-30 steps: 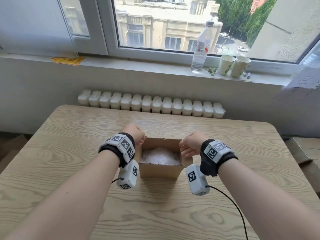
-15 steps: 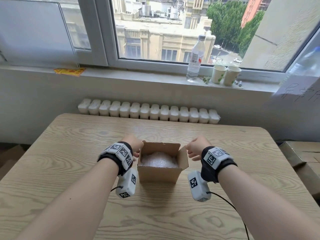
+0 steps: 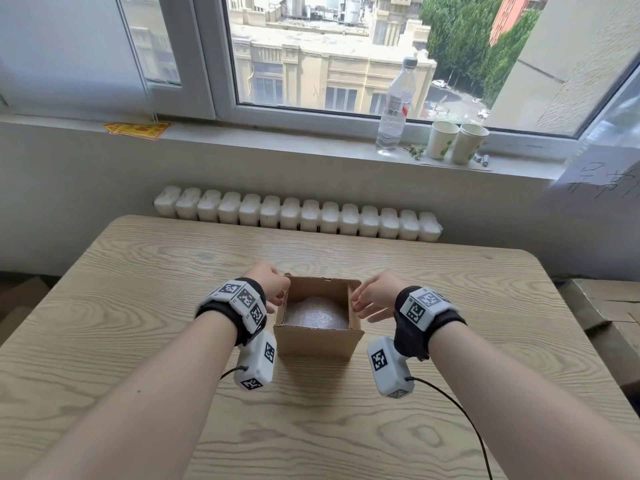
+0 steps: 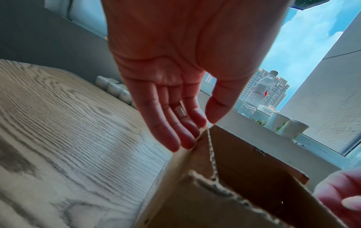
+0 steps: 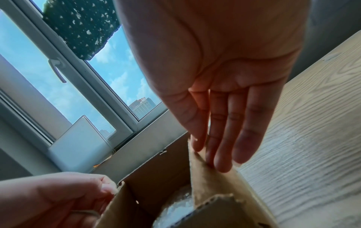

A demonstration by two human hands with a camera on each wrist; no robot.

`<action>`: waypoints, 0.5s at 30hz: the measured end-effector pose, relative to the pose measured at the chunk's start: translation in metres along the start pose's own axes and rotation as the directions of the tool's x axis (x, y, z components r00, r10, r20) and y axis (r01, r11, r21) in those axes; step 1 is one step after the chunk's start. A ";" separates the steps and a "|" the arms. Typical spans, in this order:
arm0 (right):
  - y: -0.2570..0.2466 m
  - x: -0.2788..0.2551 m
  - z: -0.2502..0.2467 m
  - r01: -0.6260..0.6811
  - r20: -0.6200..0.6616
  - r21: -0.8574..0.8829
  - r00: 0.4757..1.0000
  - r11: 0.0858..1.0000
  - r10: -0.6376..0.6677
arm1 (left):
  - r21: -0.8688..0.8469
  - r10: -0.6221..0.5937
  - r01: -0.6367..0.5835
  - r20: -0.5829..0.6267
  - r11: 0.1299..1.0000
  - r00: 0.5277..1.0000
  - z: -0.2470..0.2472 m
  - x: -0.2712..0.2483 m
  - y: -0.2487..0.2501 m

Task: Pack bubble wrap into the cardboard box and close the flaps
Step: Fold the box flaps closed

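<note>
Since half a second ago the side flaps have been drawn from splayed to upright: the left flap (image 4: 197, 148) is pinched between thumb and straight fingers of the left hand (image 3: 268, 284), the right flap (image 5: 203, 172) likewise by the right hand (image 3: 375, 299), so closing is judged just begun. The bubble wrap (image 3: 315, 313) is seen settled inside the cardboard box (image 3: 317, 339) mid-surface (image 3: 138, 289). Beyond, bare wood is left on every side, the far edge lying well apart.
</note>
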State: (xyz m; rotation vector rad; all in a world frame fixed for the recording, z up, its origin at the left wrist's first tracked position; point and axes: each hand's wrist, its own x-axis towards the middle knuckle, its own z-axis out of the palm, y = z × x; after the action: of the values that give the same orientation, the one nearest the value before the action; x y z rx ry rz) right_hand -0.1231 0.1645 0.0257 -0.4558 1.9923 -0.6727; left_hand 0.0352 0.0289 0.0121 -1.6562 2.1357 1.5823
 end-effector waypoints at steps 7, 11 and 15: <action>0.001 -0.002 0.011 0.027 0.050 -0.131 0.999 0.991 -0.021 | -0.016 0.045 -0.045 -0.020 0.999 0.999 0.002 0.002 -0.006; 0.001 -0.005 0.013 0.052 0.056 -0.212 0.998 0.976 -0.041 | -0.010 0.053 -0.053 0.001 0.999 0.999 0.002 -0.001 -0.007; 0.007 -0.003 0.013 0.109 0.056 -0.291 0.994 0.951 -0.097 | 0.057 0.071 -0.075 0.080 0.996 0.994 0.004 -0.006 -0.006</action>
State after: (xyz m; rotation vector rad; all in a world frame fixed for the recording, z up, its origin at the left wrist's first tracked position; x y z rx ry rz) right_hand -0.1107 0.1681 0.0188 -0.7502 2.0472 -0.4256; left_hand 0.0400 0.0357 0.0096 -1.4906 2.2061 1.5562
